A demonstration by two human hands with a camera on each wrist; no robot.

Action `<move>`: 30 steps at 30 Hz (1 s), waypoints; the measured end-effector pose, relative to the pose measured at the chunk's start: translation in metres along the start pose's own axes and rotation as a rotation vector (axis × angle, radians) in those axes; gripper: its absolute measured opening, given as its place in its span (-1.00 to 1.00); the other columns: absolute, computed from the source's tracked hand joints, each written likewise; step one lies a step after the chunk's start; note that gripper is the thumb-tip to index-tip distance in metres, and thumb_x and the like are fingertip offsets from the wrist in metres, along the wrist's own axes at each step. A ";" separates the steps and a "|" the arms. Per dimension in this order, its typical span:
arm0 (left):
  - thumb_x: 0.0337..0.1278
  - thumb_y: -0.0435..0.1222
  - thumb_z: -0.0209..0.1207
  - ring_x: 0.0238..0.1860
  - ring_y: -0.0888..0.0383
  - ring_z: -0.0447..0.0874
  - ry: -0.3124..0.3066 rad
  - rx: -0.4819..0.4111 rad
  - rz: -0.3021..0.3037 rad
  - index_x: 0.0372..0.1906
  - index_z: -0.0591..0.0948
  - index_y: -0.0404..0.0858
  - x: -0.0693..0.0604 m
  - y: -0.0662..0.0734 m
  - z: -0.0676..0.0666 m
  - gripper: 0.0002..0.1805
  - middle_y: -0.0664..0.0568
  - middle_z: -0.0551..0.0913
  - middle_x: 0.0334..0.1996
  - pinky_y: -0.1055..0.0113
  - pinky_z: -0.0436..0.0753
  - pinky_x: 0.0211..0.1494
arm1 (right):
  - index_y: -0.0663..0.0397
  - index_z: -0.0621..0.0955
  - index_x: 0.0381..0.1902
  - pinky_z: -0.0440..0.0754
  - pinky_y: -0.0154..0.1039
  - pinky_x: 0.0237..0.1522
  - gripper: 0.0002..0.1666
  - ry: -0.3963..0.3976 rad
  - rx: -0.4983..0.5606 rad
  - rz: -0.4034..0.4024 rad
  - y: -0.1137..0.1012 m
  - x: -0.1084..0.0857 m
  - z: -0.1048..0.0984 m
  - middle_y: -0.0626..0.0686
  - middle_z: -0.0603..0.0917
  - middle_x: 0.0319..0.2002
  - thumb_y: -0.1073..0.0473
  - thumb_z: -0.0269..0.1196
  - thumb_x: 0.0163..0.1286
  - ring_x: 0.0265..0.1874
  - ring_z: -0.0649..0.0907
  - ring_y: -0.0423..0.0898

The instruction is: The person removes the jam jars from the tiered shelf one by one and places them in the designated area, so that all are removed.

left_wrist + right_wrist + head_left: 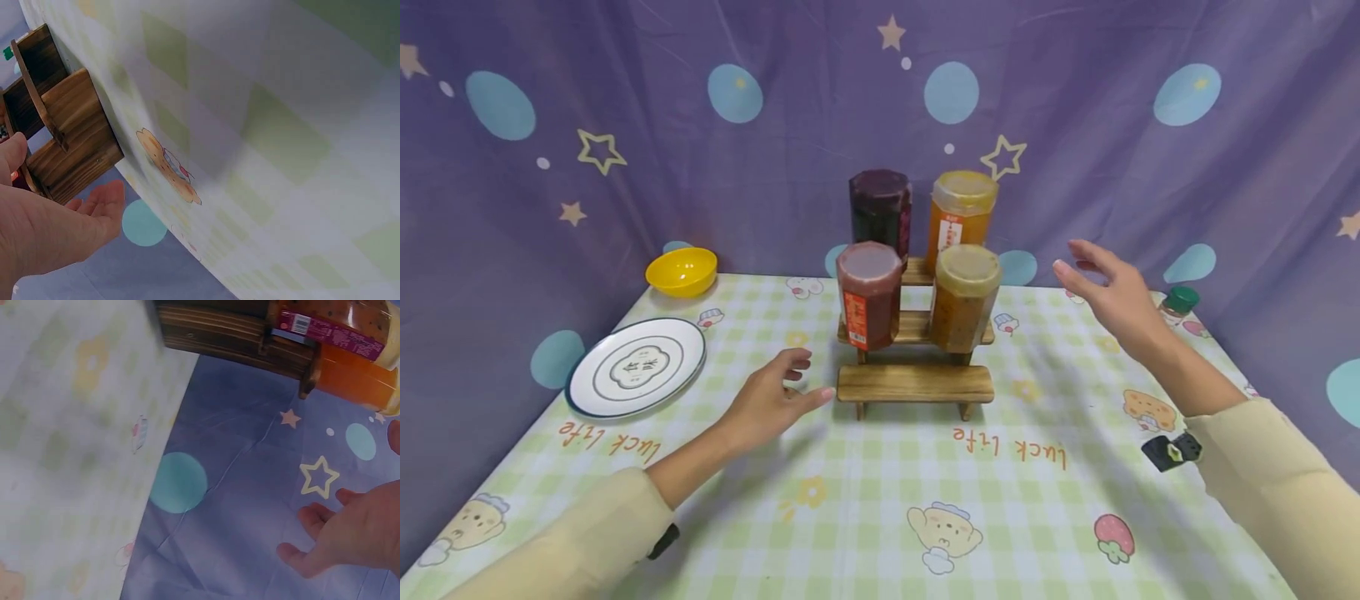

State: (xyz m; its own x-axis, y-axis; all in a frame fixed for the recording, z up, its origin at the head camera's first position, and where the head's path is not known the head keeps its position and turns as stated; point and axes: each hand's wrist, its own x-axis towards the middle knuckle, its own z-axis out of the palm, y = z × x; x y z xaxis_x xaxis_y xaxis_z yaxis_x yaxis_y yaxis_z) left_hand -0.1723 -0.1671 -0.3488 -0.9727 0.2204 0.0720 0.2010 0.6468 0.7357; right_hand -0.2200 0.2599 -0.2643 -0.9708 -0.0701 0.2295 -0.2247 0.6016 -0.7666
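Four jars stand on the rack (915, 383), a stepped wooden one at the middle of the counter (865, 533); on its top step, farthest off, the dark jar (874, 218) is at left, its filling a deep purple, near black, and the orange jar (962, 223) is at right, with a red-and-white label over orange contents; on the middle step the red jar (874, 287) stands at left, full of something dull red behind a red label, and the brown jar (967, 300) at right, its amber-brown filling flecked with dark specks.

The left hand (775, 396) is loosely spread and holds nothing, its thumb just beside the left end of the lowest step, though I cannot tell whether they touch; the right hand (1116, 296) is raised to the right of the jars, apart from them, fingers relaxed and grasping nothing.

At far left sits the yellow bowl (682, 283); nearer lies the white plate (636, 392), blue-rimmed; at far right stands a green-capped bottle (1180, 300), partly hidden, its contents unclear.
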 end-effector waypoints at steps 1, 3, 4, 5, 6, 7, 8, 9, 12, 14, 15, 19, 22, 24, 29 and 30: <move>0.11 -0.03 0.32 0.16 -0.18 0.49 -0.002 -0.014 -0.004 0.31 0.31 -0.32 0.000 0.001 0.001 -0.23 -0.25 0.48 0.19 0.01 0.54 0.12 | -0.01 0.17 0.49 0.27 0.16 0.23 -0.21 0.001 0.008 -0.002 -0.003 0.002 0.000 0.13 0.23 0.44 -0.18 0.08 0.44 0.36 0.24 0.12; 0.10 -0.05 0.33 0.16 -0.17 0.49 -0.005 -0.042 -0.018 0.31 0.31 -0.32 0.001 0.002 0.003 -0.23 -0.24 0.49 0.18 0.03 0.53 0.13 | 0.00 0.18 0.49 0.22 0.15 0.27 -0.22 0.003 0.030 -0.015 -0.007 0.006 0.001 0.13 0.22 0.44 -0.16 0.10 0.44 0.37 0.24 0.11; 0.10 -0.04 0.34 0.16 -0.16 0.49 -0.007 -0.054 -0.026 0.32 0.31 -0.31 0.002 0.003 0.003 -0.23 -0.24 0.49 0.18 0.04 0.52 0.14 | 0.00 0.18 0.49 0.19 0.15 0.30 -0.21 0.000 0.041 -0.019 -0.009 0.008 0.002 0.13 0.22 0.45 -0.15 0.10 0.44 0.37 0.23 0.11; 0.10 -0.04 0.34 0.17 -0.15 0.49 -0.011 -0.064 -0.034 0.32 0.31 -0.31 0.002 0.004 0.004 -0.22 -0.23 0.49 0.18 0.04 0.52 0.15 | -0.02 0.17 0.49 0.16 0.14 0.32 -0.21 -0.005 0.050 -0.019 -0.011 0.009 0.002 0.11 0.20 0.45 -0.16 0.11 0.43 0.38 0.22 0.10; 0.09 -0.03 0.34 0.17 -0.15 0.48 -0.016 -0.072 -0.041 0.33 0.31 -0.31 0.003 0.004 0.005 -0.22 -0.23 0.49 0.18 0.04 0.51 0.16 | -0.02 0.17 0.50 0.13 0.15 0.34 -0.20 -0.010 0.058 -0.020 -0.013 0.010 0.003 0.11 0.19 0.46 -0.16 0.12 0.43 0.39 0.21 0.10; 0.09 -0.03 0.34 0.17 -0.14 0.48 -0.021 -0.078 -0.048 0.33 0.30 -0.30 0.003 0.005 0.005 -0.21 -0.23 0.49 0.19 0.04 0.50 0.16 | -0.02 0.16 0.50 0.11 0.15 0.36 -0.19 -0.013 0.066 -0.021 -0.015 0.012 0.003 0.11 0.19 0.46 -0.16 0.12 0.42 0.39 0.21 0.10; 0.09 -0.03 0.34 0.18 -0.14 0.47 -0.026 -0.088 -0.055 0.34 0.30 -0.30 0.003 0.006 0.006 -0.20 -0.23 0.49 0.19 0.03 0.49 0.17 | -0.02 0.16 0.50 0.08 0.14 0.37 -0.18 -0.016 0.075 -0.022 -0.016 0.013 0.004 0.10 0.18 0.46 -0.16 0.13 0.42 0.40 0.20 0.09; 0.08 -0.03 0.34 0.18 -0.15 0.47 -0.030 -0.097 -0.060 0.34 0.30 -0.30 0.003 0.006 0.006 -0.20 -0.23 0.49 0.19 0.03 0.49 0.18 | -0.03 0.15 0.50 0.08 0.14 0.37 -0.17 -0.019 0.080 -0.023 -0.018 0.013 0.004 0.09 0.18 0.47 -0.17 0.14 0.41 0.40 0.19 0.08; 0.08 -0.03 0.34 0.20 -0.14 0.46 -0.043 -0.122 -0.071 0.34 0.29 -0.29 0.004 0.007 0.008 -0.19 -0.24 0.48 0.21 0.02 0.49 0.18 | -0.04 0.15 0.50 0.12 0.14 0.36 -0.16 -0.022 0.088 -0.023 -0.022 0.015 0.005 0.08 0.18 0.47 -0.19 0.14 0.40 0.41 0.19 0.06; 0.08 -0.06 0.35 0.19 -0.15 0.46 -0.045 -0.144 -0.072 0.34 0.29 -0.30 0.005 0.007 0.010 -0.21 -0.26 0.48 0.21 0.02 0.50 0.18 | -0.06 0.15 0.50 0.16 0.15 0.34 -0.16 -0.021 0.099 -0.023 -0.025 0.017 0.006 0.07 0.18 0.47 -0.19 0.15 0.39 0.40 0.20 0.06; 0.08 -0.08 0.36 0.19 -0.15 0.47 -0.044 -0.155 -0.073 0.33 0.29 -0.31 0.006 0.007 0.011 -0.21 -0.26 0.49 0.20 0.02 0.51 0.17 | -0.07 0.16 0.50 0.18 0.16 0.33 -0.16 -0.020 0.102 -0.025 -0.026 0.018 0.006 0.07 0.19 0.46 -0.20 0.15 0.39 0.40 0.20 0.07; 0.06 -0.12 0.38 0.17 -0.13 0.48 -0.054 -0.183 -0.084 0.33 0.29 -0.34 0.009 0.008 0.017 -0.20 -0.25 0.51 0.18 0.06 0.53 0.14 | -0.10 0.17 0.50 0.20 0.15 0.32 -0.16 -0.022 0.117 -0.031 -0.033 0.023 0.007 0.08 0.20 0.46 -0.20 0.17 0.38 0.40 0.21 0.07; 0.03 -0.10 0.39 0.16 -0.08 0.50 -0.073 -0.187 -0.097 0.35 0.27 -0.32 0.010 0.009 0.023 -0.16 -0.19 0.52 0.16 0.10 0.56 0.09 | -0.10 0.16 0.50 0.17 0.14 0.34 -0.14 -0.024 0.107 -0.036 -0.038 0.028 0.008 0.09 0.21 0.45 -0.22 0.17 0.36 0.40 0.21 0.06; 0.02 -0.11 0.40 0.14 -0.08 0.50 -0.087 -0.203 -0.097 0.36 0.25 -0.33 0.012 0.011 0.027 -0.13 -0.20 0.51 0.15 0.11 0.57 0.06 | -0.09 0.15 0.50 0.16 0.15 0.34 -0.12 -0.024 0.100 -0.031 -0.042 0.032 0.009 0.11 0.20 0.45 -0.24 0.17 0.35 0.41 0.20 0.07; 0.02 -0.13 0.40 0.07 -0.05 0.48 -0.098 -0.261 -0.132 0.35 0.23 -0.36 0.015 0.013 0.036 -0.13 -0.23 0.45 0.14 0.14 0.54 0.03 | -0.09 0.13 0.51 0.15 0.15 0.36 -0.08 -0.042 0.089 -0.027 -0.054 0.043 0.013 0.12 0.19 0.45 -0.25 0.18 0.33 0.42 0.19 0.07; 0.02 -0.13 0.40 0.04 -0.02 0.46 -0.096 -0.267 -0.148 0.35 0.23 -0.35 0.015 0.014 0.038 -0.14 -0.21 0.45 0.13 0.17 0.53 0.00 | -0.10 0.12 0.51 0.14 0.14 0.36 -0.07 -0.052 0.087 -0.030 -0.057 0.045 0.014 0.11 0.19 0.46 -0.26 0.18 0.33 0.42 0.19 0.06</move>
State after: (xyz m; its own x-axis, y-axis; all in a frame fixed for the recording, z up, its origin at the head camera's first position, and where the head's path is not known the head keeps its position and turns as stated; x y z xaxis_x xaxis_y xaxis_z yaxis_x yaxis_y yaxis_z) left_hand -0.1796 -0.1271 -0.3631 -0.9713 0.2142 -0.1032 0.0087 0.4657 0.8849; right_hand -0.2516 0.2114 -0.2181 -0.9660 -0.1293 0.2237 -0.2580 0.5278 -0.8093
